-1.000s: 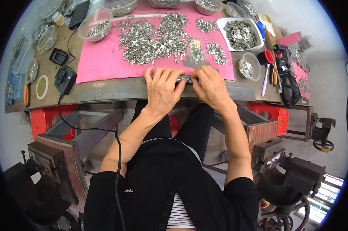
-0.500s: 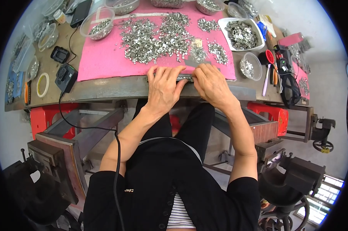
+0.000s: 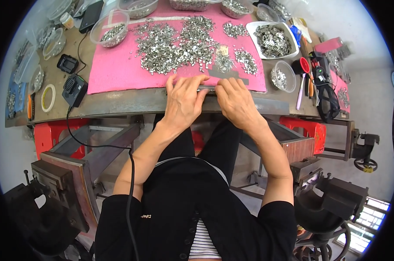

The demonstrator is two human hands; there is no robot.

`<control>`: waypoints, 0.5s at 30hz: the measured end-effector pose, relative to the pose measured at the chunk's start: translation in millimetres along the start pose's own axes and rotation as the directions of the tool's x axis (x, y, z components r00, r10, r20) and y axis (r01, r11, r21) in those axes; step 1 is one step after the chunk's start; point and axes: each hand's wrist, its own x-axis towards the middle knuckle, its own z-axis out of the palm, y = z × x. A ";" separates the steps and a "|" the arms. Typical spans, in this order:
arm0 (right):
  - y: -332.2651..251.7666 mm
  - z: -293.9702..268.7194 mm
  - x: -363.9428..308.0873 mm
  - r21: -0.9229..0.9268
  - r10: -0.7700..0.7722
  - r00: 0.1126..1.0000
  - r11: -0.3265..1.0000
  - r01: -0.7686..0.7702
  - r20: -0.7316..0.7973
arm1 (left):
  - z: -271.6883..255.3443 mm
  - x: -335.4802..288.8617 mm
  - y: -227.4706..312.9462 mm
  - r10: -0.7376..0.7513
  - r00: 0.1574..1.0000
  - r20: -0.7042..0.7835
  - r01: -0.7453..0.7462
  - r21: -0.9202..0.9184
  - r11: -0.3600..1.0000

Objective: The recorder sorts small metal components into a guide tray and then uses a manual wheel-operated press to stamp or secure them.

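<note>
On my feed, mid-frame: left hand (image 3: 181, 102) and right hand (image 3: 237, 102) bent over narrow metal strip (image 3: 209, 88) by lower edge of surface (image 3: 131, 100), probably braced there for steadiness. Contact hidden; I cannot tell whether either grip is clamped. Loose metal pieces (image 3: 175, 48), upper centre on pink mat (image 3: 114, 82), likely spread for reach.

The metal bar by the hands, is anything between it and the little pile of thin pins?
Yes: a flat grey strip lies on the pink mat between the metal bar and the thin pins. The left hand and right hand partly hide the bar.
</note>
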 end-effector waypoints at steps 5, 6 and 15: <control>5.7 20.1 -19.4 0.516 0.285 0.921 0.849 -0.115 -0.264 | 1.9 43.5 -8.2 0.092 0.992 0.088 -0.099 0.086 0.991; 5.2 20.6 -20.6 0.518 0.284 0.921 0.848 -0.112 -0.265 | 8.7 54.7 -16.3 0.168 0.983 0.074 -0.176 0.111 0.978; 13.3 48.4 -32.8 0.755 0.713 0.654 0.568 -0.328 -0.252 | 31.1 117.5 -34.9 0.369 0.816 0.445 -0.499 0.219 0.838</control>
